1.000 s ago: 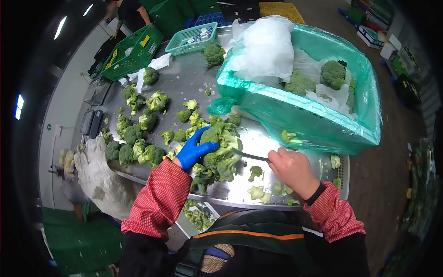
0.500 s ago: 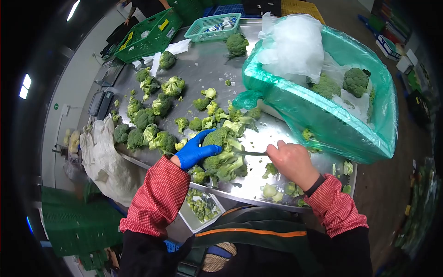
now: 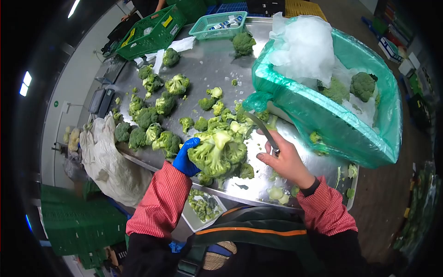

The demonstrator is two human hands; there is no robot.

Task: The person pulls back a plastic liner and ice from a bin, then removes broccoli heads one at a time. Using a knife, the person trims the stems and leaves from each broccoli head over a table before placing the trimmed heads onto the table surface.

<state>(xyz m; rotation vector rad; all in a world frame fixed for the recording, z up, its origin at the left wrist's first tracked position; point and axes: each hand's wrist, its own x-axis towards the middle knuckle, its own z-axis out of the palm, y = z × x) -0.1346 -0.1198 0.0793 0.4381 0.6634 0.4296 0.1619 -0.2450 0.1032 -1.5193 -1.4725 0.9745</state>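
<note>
Left hand (image 3: 185, 159), in a blue glove, cups a big broccoli head (image 3: 217, 152) from the side, stalk tilted upward, at the near edge of the table (image 3: 207, 64); right hand (image 3: 284, 159), bare, is closed round the handle of a knife (image 3: 263, 129), whose blade points away toward the lined crate and is clear of the head.

By the look of it the work is well under way but far from over. Cut florets (image 3: 217, 108) lie scattered just beyond the hands, and pale offcuts (image 3: 277, 191) sit by the near rim; a tray (image 3: 200, 207) below the edge holds more bits. Uncut heads (image 3: 147, 117) are grouped to the left, and a crate (image 3: 323, 124) lined with green film holds at least two more (others may be hidden under the white plastic (image 3: 302, 46)).

Bare steel makes up the tabletop, which is wet-looking and littered with crumbs; a green basket (image 3: 147, 34) and a teal one (image 3: 217, 23) stand at its far end, where another person's arm (image 3: 159, 5) shows. A pale sack (image 3: 106, 157) hangs at the left; stacked crates line the dim room.
</note>
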